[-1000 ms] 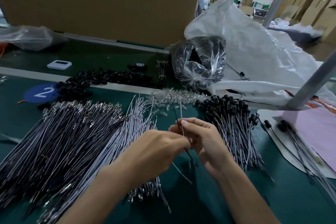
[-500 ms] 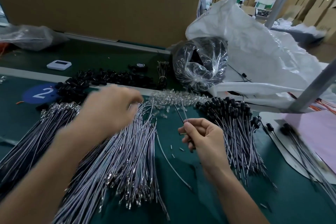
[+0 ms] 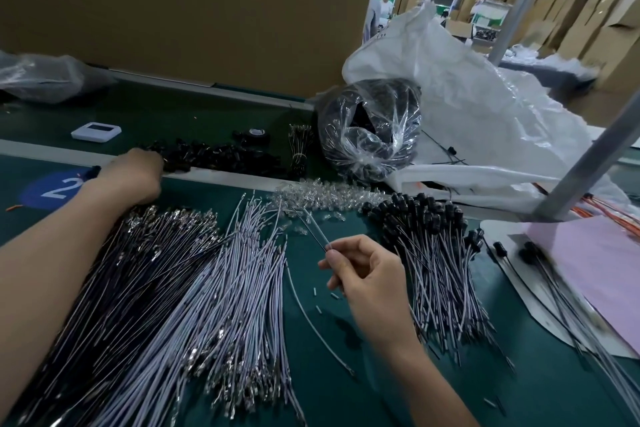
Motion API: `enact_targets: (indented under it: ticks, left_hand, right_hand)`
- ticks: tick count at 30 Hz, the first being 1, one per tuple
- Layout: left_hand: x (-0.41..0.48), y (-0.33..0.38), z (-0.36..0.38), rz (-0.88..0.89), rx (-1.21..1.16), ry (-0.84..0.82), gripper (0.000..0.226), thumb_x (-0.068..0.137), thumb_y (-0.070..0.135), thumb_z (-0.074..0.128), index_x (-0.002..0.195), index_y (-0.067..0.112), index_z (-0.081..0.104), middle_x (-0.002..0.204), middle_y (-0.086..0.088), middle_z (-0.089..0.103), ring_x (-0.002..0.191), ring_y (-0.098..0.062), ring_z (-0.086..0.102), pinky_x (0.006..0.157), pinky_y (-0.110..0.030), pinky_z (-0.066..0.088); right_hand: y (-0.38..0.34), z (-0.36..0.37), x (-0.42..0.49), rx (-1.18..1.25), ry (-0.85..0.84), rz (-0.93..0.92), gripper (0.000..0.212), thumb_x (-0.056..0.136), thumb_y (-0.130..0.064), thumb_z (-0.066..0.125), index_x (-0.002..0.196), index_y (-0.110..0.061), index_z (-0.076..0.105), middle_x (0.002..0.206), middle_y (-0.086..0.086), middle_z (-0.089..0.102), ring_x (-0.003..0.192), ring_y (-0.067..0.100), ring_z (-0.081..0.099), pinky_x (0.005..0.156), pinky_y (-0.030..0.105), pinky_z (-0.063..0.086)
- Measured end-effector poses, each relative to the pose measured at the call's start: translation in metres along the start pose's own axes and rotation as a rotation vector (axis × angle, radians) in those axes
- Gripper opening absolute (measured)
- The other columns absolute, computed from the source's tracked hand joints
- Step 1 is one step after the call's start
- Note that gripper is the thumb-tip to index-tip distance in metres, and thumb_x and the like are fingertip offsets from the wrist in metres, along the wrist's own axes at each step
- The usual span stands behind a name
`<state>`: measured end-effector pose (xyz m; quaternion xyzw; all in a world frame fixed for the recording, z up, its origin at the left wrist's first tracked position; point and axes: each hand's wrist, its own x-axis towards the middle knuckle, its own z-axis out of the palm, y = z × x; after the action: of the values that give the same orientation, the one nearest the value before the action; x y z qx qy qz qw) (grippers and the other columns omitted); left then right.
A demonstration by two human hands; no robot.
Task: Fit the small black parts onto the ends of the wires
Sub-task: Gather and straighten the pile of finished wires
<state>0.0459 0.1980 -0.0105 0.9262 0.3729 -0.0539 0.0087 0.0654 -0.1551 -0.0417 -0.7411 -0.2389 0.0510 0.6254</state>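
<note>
- I see the right hand (image 3: 370, 274) over the middle of the tabletop (image 3: 346, 402). Its fingers (image 3: 337, 258) pinch a thin wire (image 3: 311, 229) that points up and away.
- The left hand (image 3: 133, 177) is at the heap of small black parts (image 3: 225, 158) near the far edge. Its fingertips are hidden, so I cannot tell if they hold one.
- I think this is the picking step. Next, one black part must meet the wire's tip and be pushed on straight.
</note>
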Motion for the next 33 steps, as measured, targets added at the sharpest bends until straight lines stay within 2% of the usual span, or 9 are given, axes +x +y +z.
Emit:
enact_targets:
  ticks: [5, 6, 8, 11, 15, 19, 24, 30, 33]
  left_hand:
    - [-0.007, 0.007, 0.003, 0.028, -0.059, 0.147, 0.019, 0.092, 0.011, 0.058, 0.109, 0.009, 0.067, 0.105, -0.016, 0.064, 0.096, -0.035, 0.062, 0.085, -0.044, 0.054]
    - [-0.015, 0.013, 0.001, 0.051, -0.142, 0.188, 0.018, 0.094, 0.013, 0.059, 0.110, 0.011, 0.067, 0.108, -0.017, 0.065, 0.097, -0.036, 0.062, 0.084, -0.043, 0.054]
    - [-0.039, 0.031, -0.003, 0.116, -0.485, 0.169, 0.014, 0.094, 0.014, 0.063, 0.107, 0.016, 0.069, 0.109, -0.013, 0.069, 0.094, -0.031, 0.066, 0.081, -0.040, 0.054]
    - [-0.091, 0.061, -0.004, 0.302, -0.936, 0.011, 0.019, 0.085, 0.008, 0.073, 0.086, 0.028, 0.071, 0.086, 0.005, 0.075, 0.078, -0.011, 0.071, 0.074, -0.027, 0.056]
    - [-0.143, 0.088, 0.010, 0.374, -1.163, -0.096, 0.026, 0.079, 0.007, 0.078, 0.085, 0.032, 0.077, 0.078, 0.011, 0.076, 0.075, -0.003, 0.072, 0.065, -0.012, 0.051]
    - [-0.158, 0.098, 0.015, 0.311, -1.415, -0.053, 0.025, 0.079, 0.002, 0.077, 0.090, 0.025, 0.077, 0.081, 0.005, 0.077, 0.078, -0.011, 0.073, 0.066, -0.009, 0.052]
    - [-0.163, 0.101, 0.016, 0.329, -1.486, -0.010, 0.024, 0.080, 0.001, 0.076, 0.090, 0.023, 0.077, 0.083, 0.001, 0.077, 0.083, -0.018, 0.073, 0.077, -0.017, 0.057]
    - [-0.163, 0.101, 0.017, 0.355, -1.448, 0.034, 0.026, 0.080, 0.002, 0.076, 0.087, 0.027, 0.077, 0.080, -0.001, 0.077, 0.084, -0.022, 0.072, 0.082, -0.029, 0.057]
    - [-0.164, 0.102, 0.017, 0.406, -1.423, 0.008, 0.026, 0.080, 0.001, 0.076, 0.087, 0.027, 0.077, 0.080, 0.003, 0.077, 0.083, -0.017, 0.073, 0.081, -0.024, 0.057]
  right_hand:
    - [0.001, 0.000, 0.001, 0.000, 0.018, -0.019, 0.009, 0.091, -0.010, 0.068, 0.086, -0.018, 0.068, 0.077, -0.001, 0.074, 0.057, 0.010, 0.064, 0.055, 0.017, 0.048]
    - [0.002, 0.000, 0.001, -0.004, 0.031, -0.021, 0.009, 0.091, -0.011, 0.068, 0.086, -0.018, 0.068, 0.077, -0.001, 0.074, 0.058, 0.010, 0.065, 0.056, 0.018, 0.050]
    - [0.004, -0.001, 0.002, -0.030, 0.065, -0.038, 0.011, 0.090, -0.011, 0.068, 0.085, -0.020, 0.069, 0.077, -0.003, 0.073, 0.061, 0.010, 0.065, 0.058, 0.020, 0.051]
    - [0.004, -0.005, 0.004, -0.074, 0.139, -0.079, 0.016, 0.089, -0.013, 0.070, 0.081, -0.027, 0.070, 0.073, -0.006, 0.069, 0.062, 0.010, 0.063, 0.056, 0.023, 0.049]
    - [-0.001, -0.014, 0.006, -0.012, 0.177, -0.117, 0.018, 0.086, -0.011, 0.073, 0.079, -0.028, 0.073, 0.069, -0.006, 0.069, 0.059, 0.007, 0.060, 0.058, 0.019, 0.050]
    - [-0.003, -0.016, 0.008, -0.039, 0.180, -0.144, 0.016, 0.084, -0.009, 0.074, 0.080, -0.025, 0.075, 0.070, -0.005, 0.070, 0.061, 0.005, 0.060, 0.060, 0.019, 0.050]
    - [-0.001, -0.017, 0.009, -0.077, 0.198, -0.156, 0.017, 0.084, -0.009, 0.074, 0.081, -0.026, 0.074, 0.073, -0.006, 0.072, 0.066, 0.012, 0.064, 0.062, 0.022, 0.053]
    - [-0.001, -0.017, 0.010, -0.099, 0.189, -0.169, 0.015, 0.085, -0.009, 0.074, 0.082, -0.024, 0.075, 0.074, -0.006, 0.072, 0.068, 0.011, 0.065, 0.064, 0.024, 0.054]
    - [-0.001, -0.016, 0.010, -0.106, 0.204, -0.177, 0.013, 0.085, -0.011, 0.074, 0.082, -0.023, 0.075, 0.073, -0.006, 0.071, 0.067, 0.011, 0.064, 0.062, 0.025, 0.054]
